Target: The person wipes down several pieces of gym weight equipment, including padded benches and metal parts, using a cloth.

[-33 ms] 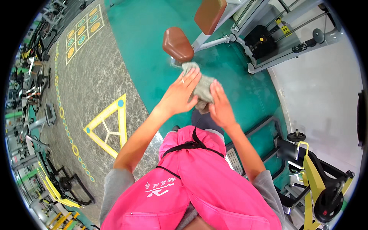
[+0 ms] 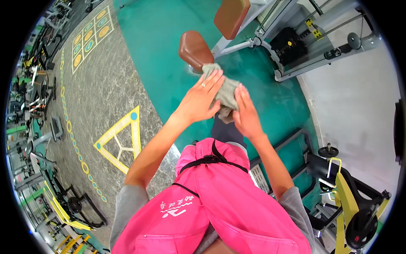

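Observation:
A crumpled grey cloth (image 2: 226, 94) hangs between my two hands, in front of my body. My left hand (image 2: 202, 96), with a ring on one finger, presses on its left side with the fingers stretched along it. Against its right side my right hand (image 2: 246, 113) holds the lower part, fingers nearly straight. The cloth's far end comes up to the near edge of a brown padded seat (image 2: 195, 50); whether it touches the pad I cannot tell. I wear a pink apron (image 2: 211, 182) tied with a black cord.
A brown backrest (image 2: 231, 17) and a grey-framed weight machine (image 2: 270, 51) stand beyond the seat. Yellow-and-black equipment (image 2: 349, 199) is at lower right, near a white wall (image 2: 351, 97). Floor markings include a yellow triangle (image 2: 136, 127). More gym machines line the left.
The cloth's far end has shifted slightly farther away and to the right, toward the seat. Both hands keep their hold on it.

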Motion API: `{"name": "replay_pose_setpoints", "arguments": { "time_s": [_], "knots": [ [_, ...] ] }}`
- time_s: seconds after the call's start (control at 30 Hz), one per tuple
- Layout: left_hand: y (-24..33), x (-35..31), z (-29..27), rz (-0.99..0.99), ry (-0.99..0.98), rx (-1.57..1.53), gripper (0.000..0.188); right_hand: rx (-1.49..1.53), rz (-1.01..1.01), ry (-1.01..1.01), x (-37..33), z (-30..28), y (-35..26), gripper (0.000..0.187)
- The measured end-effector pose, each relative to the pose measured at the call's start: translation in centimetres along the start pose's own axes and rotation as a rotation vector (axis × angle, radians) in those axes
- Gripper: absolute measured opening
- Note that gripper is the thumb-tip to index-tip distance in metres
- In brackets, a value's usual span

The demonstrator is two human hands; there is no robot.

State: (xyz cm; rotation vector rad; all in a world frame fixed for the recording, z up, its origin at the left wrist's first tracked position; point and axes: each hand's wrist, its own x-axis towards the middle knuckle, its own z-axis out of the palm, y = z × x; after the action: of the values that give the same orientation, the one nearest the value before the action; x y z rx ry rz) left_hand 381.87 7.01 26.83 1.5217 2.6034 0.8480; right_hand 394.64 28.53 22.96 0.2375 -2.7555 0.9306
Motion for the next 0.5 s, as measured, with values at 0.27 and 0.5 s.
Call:
{"name": "replay_pose_setpoints", "arguments": {
  "time_s": [0.27,0.5],
  "knots": [
    [-17.4,32.4,-1.2,0.139,0.236,0.183,0.065,-0.114,-0.072,0.304,29.3,-5.9,19.5,0.073],
    [-34.5,52.5,8.2,-0.085,0.062,0.152,0.056,-0.243,0.098,0.315,50.1,0.5,39.1,0.064]
  ]
}}
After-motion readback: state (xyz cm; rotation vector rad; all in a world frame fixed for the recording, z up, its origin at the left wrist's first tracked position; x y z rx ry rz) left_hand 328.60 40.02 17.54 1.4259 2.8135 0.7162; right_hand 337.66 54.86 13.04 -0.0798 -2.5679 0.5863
